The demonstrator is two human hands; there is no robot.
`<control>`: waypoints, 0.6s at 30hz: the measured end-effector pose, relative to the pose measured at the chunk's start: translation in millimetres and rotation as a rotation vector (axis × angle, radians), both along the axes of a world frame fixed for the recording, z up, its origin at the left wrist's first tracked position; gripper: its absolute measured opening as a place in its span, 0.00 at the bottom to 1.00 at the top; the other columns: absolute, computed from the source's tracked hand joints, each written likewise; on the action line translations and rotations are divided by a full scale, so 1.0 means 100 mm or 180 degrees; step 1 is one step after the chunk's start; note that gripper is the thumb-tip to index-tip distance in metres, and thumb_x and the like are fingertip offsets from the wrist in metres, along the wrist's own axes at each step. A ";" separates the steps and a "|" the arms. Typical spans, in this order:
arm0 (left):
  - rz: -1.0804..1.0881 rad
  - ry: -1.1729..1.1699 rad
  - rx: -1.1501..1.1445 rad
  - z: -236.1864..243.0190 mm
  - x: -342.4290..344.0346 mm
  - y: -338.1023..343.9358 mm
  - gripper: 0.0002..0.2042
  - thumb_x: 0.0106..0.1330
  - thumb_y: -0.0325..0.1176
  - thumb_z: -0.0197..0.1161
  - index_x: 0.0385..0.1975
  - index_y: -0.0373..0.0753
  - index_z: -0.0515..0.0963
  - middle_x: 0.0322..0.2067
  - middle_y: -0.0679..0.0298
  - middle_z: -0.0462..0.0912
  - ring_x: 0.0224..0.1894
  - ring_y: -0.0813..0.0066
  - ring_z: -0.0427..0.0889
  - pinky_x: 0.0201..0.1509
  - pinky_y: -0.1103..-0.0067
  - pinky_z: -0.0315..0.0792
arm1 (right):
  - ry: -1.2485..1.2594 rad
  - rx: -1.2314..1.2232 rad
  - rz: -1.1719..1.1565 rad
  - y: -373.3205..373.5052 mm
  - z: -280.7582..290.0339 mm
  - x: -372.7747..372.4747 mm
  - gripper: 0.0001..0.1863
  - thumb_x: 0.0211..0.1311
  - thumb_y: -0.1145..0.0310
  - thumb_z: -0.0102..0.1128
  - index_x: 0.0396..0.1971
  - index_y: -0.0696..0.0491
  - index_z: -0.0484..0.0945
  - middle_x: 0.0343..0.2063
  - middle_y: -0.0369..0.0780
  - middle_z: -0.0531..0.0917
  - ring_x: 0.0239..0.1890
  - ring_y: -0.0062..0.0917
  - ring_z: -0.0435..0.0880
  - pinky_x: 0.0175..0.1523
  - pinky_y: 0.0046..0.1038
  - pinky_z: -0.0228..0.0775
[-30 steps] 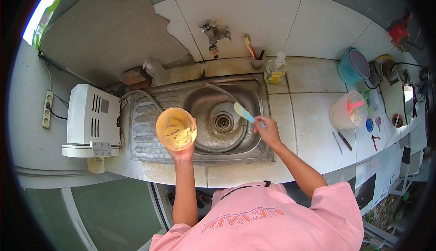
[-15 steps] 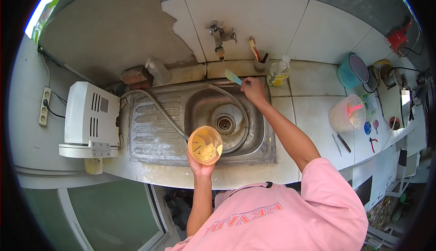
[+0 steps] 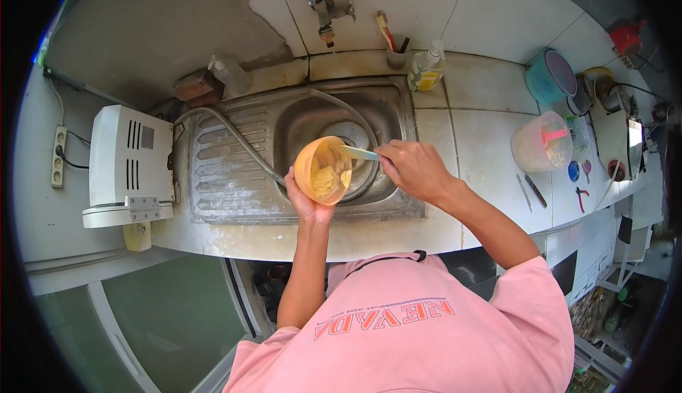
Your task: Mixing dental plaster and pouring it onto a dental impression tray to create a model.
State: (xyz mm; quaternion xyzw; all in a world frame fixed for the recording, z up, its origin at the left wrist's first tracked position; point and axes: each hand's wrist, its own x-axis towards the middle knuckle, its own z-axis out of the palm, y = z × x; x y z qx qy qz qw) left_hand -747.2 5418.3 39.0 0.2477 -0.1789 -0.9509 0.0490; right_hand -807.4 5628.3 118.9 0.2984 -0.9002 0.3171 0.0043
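My left hand (image 3: pixel 310 202) is wrapped round an orange plastic cup (image 3: pixel 305 169), holding it tilted above the near side of the sink. Pale yellow, creamy stuff (image 3: pixel 325 181) clings to its bottom and inner wall. Between the closed fingers of my right hand (image 3: pixel 415 168) is a small light blue-green spatula (image 3: pixel 364 154). Its blade reaches over the cup's rim into the mouth, and I cannot tell whether it touches the contents. Below lies the steel sink (image 3: pixel 401 126), its drain partly hidden by the cup.
A tap (image 3: pixel 327 20) juts from the tiled wall. A grey hose (image 3: pixel 245 141) curves over the drainboard (image 3: pixel 227 173) into the basin. Soap bottle (image 3: pixel 428 66) and toothbrush cup (image 3: pixel 398 55) stand behind the sink; a white appliance (image 3: pixel 131 155) is left. Rightward sit a clear tub (image 3: pixel 533 144) and a knife (image 3: pixel 536 191).
My right hand has come down and nearer from beside the tap, bringing the spatula into the cup's mouth. My left hand still holds the cup over the sink. The view has shifted slightly.
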 end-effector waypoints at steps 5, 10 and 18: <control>0.0090 0.0015 -0.0182 0.01 -0.09 0.18 0.23 0.67 0.49 0.45 0.52 0.40 0.73 0.51 0.59 0.77 0.55 0.62 0.75 0.59 0.64 0.70 | -0.0742 0.0343 0.0350 0.00 0.00 0.30 0.08 0.56 0.71 0.56 0.26 0.59 0.81 0.20 0.50 0.81 0.26 0.47 0.81 0.34 0.43 0.74; -0.0093 0.0101 -0.0060 0.02 -0.12 0.36 0.24 0.68 0.50 0.40 0.51 0.38 0.73 0.50 0.59 0.77 0.53 0.62 0.76 0.58 0.64 0.71 | -0.0330 -0.0001 0.0318 0.03 -0.06 0.31 0.05 0.54 0.74 0.56 0.25 0.58 0.79 0.22 0.48 0.80 0.24 0.47 0.81 0.34 0.42 0.75; -0.0330 0.0149 0.0082 0.11 -0.13 0.70 0.25 0.68 0.50 0.41 0.53 0.38 0.73 0.51 0.59 0.77 0.53 0.62 0.76 0.57 0.64 0.72 | 0.0339 0.0867 0.0329 0.37 0.14 0.41 0.09 0.48 0.77 0.58 0.32 0.58 0.78 0.27 0.46 0.80 0.27 0.40 0.84 0.30 0.37 0.77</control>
